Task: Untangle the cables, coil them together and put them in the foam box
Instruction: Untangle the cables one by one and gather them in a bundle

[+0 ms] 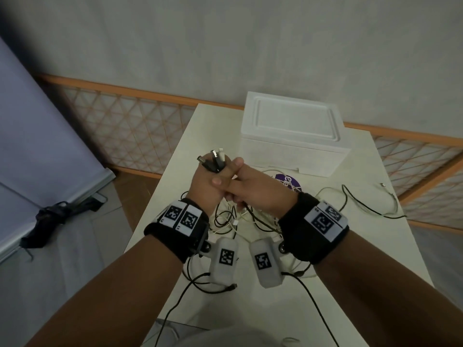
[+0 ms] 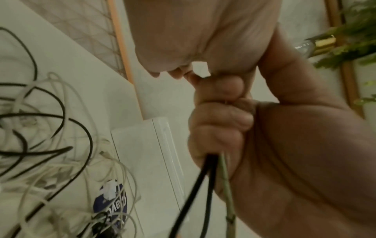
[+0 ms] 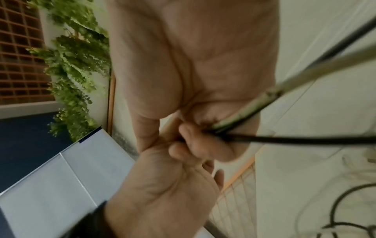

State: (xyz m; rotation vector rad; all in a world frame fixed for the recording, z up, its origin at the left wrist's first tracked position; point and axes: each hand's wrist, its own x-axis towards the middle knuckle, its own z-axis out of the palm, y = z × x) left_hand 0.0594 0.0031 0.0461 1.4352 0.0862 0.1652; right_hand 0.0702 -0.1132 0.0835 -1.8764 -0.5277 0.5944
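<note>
Holding the cables (image 1: pixel 215 160) by their plug ends at frame centre, the left hand (image 1: pixel 204 186) fists them; the right hand (image 1: pixel 260 190) pinches the strands below. Light and limp, they likely snag; grip near plugs.

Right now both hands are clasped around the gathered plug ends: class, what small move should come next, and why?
Probably keep the left hand gripping the plug ends and slide the right hand down the cables to straighten them, since they trail in loose loops on the table and the foam box is still lidded.
</note>
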